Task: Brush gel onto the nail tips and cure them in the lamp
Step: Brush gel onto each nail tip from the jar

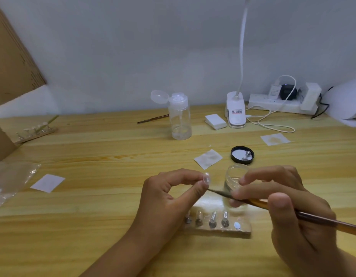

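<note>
Your left hand [169, 194] holds a clear nail tip [206, 179] pinched between the thumb and forefinger, raised above the surface [113, 156] with the other fingers curled under. Your right hand [289, 206] grips a brown-handled brush [313, 216] like a pen, fingers closed round the shaft. The dark bristle end points left and reaches the lower edge of the nail tip, at your left thumb.

Just behind your right fingers stands a small clear gel jar [236, 176], open at the top, partly hidden by them. Its black lid [242, 154] lies upturned a little farther back, with small metal pieces inside. Below your hands lies a wooden holder strip [245, 228] carrying a row of small metal stands; the round spot at its right end carries none.

A used wipe [208, 158] lies left of the lid, another [275, 139] farther right, and a clean white square [47, 182] well to the left beside a crumpled plastic bag [9, 180]. Farther back stand a clear pump bottle [179, 116] with its cap flipped open, a second brush [153, 118] lying behind it, a stack of white pads [215, 121] and a white clip light [235, 112] on a bent neck. A power strip [273, 102] sits against the wall, and the white curing lamp [347, 104] shows at the right edge. A second holder [36, 132] with nail tips rests far left.
</note>
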`<state>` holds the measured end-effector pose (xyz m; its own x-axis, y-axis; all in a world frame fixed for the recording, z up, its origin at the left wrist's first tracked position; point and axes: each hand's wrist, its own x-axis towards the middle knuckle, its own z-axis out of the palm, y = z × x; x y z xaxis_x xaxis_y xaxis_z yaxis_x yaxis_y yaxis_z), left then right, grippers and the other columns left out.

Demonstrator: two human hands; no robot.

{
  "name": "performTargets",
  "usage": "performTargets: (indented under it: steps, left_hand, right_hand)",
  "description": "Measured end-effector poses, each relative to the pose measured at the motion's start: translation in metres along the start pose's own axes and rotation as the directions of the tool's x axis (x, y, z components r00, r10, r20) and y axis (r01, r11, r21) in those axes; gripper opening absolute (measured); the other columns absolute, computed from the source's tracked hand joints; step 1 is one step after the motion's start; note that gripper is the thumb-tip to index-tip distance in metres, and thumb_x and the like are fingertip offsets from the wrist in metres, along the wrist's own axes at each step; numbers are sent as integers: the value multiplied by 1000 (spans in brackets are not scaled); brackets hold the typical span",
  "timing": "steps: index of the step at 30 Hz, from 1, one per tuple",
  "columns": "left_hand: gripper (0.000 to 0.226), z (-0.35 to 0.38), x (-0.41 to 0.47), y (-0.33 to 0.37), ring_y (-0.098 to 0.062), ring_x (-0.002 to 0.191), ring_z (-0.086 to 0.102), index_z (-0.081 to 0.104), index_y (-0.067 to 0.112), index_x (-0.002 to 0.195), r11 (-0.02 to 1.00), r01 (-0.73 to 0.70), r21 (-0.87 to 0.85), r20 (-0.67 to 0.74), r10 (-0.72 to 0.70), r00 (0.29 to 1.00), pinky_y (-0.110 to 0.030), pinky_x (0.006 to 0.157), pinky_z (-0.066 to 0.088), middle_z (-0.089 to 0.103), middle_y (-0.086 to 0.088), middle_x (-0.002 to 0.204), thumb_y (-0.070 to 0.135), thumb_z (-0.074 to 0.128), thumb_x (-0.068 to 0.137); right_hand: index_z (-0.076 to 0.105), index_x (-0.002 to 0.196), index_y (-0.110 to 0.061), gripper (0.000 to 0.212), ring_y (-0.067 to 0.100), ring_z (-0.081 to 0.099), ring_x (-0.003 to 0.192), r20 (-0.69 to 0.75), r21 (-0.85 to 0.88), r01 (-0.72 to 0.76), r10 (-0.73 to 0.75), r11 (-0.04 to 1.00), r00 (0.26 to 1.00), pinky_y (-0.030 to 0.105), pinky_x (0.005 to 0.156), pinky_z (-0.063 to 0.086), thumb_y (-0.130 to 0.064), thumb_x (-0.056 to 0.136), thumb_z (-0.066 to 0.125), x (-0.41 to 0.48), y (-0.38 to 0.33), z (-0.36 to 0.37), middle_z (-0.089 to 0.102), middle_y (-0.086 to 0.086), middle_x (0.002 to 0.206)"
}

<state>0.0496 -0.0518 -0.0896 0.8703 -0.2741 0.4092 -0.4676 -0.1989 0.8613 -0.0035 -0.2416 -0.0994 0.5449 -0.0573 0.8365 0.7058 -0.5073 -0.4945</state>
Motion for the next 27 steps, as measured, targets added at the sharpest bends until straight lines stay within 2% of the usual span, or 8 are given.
performTargets:
  steps: [3, 7, 9, 14, 20, 23, 27]
  left_hand:
    - [9, 0, 0, 0, -8, 88, 71, 78, 28, 84, 1000, 2, -5, -6, -2, 1000, -34, 86, 53, 76, 12, 84, 34, 75, 79]
    - [7, 0, 1, -1, -5, 86, 71, 78, 29, 85, 1000, -5, -10, -9, 5, 1000, -20, 83, 51, 76, 14, 83, 32, 74, 80]
    - [7, 0, 1, -2, -5, 86, 71, 78, 28, 85, 1000, -10, -9, -8, 10, 1000, -17, 82, 50, 76, 15, 84, 32, 75, 80]
    - [7, 0, 1, -3, -6, 85, 71, 79, 24, 85, 999, -3, -47, -2, 3, 1000, -16, 80, 51, 76, 12, 86, 29, 75, 82]
    - [8, 1, 2, 0, -5, 84, 71, 80, 23, 83, 999, -5, -47, -10, 4, 1000, -11, 78, 48, 76, 12, 83, 30, 75, 81]
    - [7, 0, 2, 0, -6, 84, 71, 80, 24, 83, 998, -5, -65, -17, 4, 1000, -12, 78, 48, 76, 11, 84, 29, 75, 81]
    - [6, 0, 1, 0, -6, 84, 70, 79, 26, 83, 997, -1, -77, -16, 0, 1000, -13, 78, 49, 76, 10, 84, 30, 75, 82]
  right_hand:
    - [68, 102, -24, 39, 14, 63, 102, 0, -36, -30, 30, 999, 1000, 36, 86, 40, -41, 108, 33, 2, 2, 0, 70, -17, 95]
    - [69, 98, -24, 42, 15, 63, 98, 20, -30, -38, 39, 999, 999, 34, 84, 40, -42, 108, 33, 1, 1, 2, 71, -17, 87]
    - [69, 94, -28, 42, 17, 63, 96, 12, 1, -17, 17, 1000, 1000, 32, 83, 40, -41, 109, 33, 0, -2, 2, 71, -16, 84]
    - [68, 100, -27, 40, 12, 62, 104, -6, -28, -65, 65, 998, 998, 37, 85, 42, -42, 108, 32, 2, 1, 1, 69, -19, 98]
    - [70, 92, -32, 42, 15, 62, 99, 13, -21, 45, -45, 999, 999, 34, 85, 39, -39, 109, 33, -1, -4, 4, 71, -18, 88]
    - [69, 93, -32, 40, 11, 63, 100, -36, -34, 15, -17, 999, 999, 36, 85, 39, -39, 109, 32, 2, -3, 3, 70, -19, 93]
    - [69, 95, -25, 43, 6, 63, 99, -41, -65, -22, 20, 998, 999, 40, 85, 38, -40, 108, 32, 3, 0, 4, 71, -19, 85]
